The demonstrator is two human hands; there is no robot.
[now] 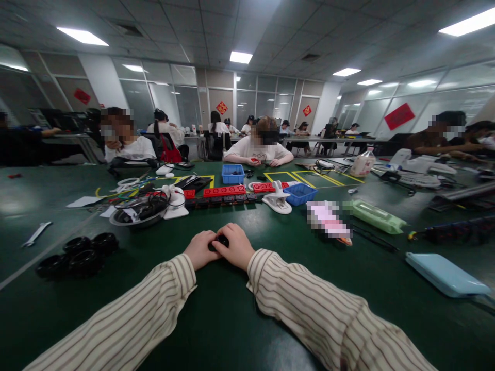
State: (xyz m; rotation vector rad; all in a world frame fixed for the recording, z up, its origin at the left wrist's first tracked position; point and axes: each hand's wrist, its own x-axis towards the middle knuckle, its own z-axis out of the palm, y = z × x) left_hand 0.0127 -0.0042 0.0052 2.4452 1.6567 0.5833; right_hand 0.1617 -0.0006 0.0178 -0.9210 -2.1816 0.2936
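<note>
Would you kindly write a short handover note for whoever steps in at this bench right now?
Left hand: closed on the left side of a small black part, resting on the green table.
Right hand: closed on the same part from the right; both grips meet over it.
Nearby: four black wheels lie loose at the left, a wrench beyond them, a bowl of cables ahead left, a row of red and black blocks ahead.
Done: the part is in hand.
Left: it is too hidden to tell its state; the wheels lie untouched.
</note>
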